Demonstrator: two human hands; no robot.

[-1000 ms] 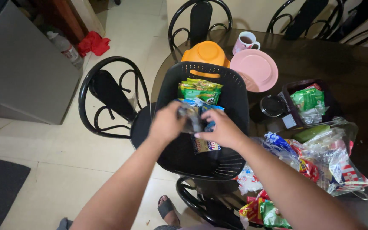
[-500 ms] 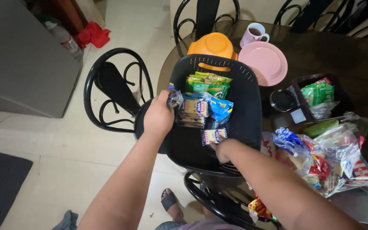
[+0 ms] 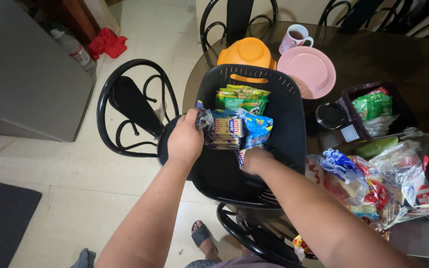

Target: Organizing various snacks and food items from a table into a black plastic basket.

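- Left hand [image 3: 185, 140] grips a stack of biscuit packets [image 3: 223, 133] at the black basket's [image 3: 288, 106] left wall.
- Right hand [image 3: 254, 160] covers a small packet [image 3: 241, 154] on the basket floor, apparently grasping it.

An orange bowl [image 3: 247, 52] lies upside down at the far end of the dark bench [image 3: 403, 64], with a pink plate [image 3: 308, 71] just to its right and a pink mug [image 3: 295, 37] (dark drink inside) just behind the plate. Further right, a small dark tray [image 3: 398, 101] holds a green packet [image 3: 372, 106], and a clear plastic bag [image 3: 398, 171] of mixed packets slumps near the bench's front edge. On the tiled floor [image 3: 75, 168] stands a black metal chair [image 3: 130, 106], beside a grey cabinet [image 3: 21, 84] with a bottle [image 3: 72, 48] and a red cloth [image 3: 107, 43] behind it.
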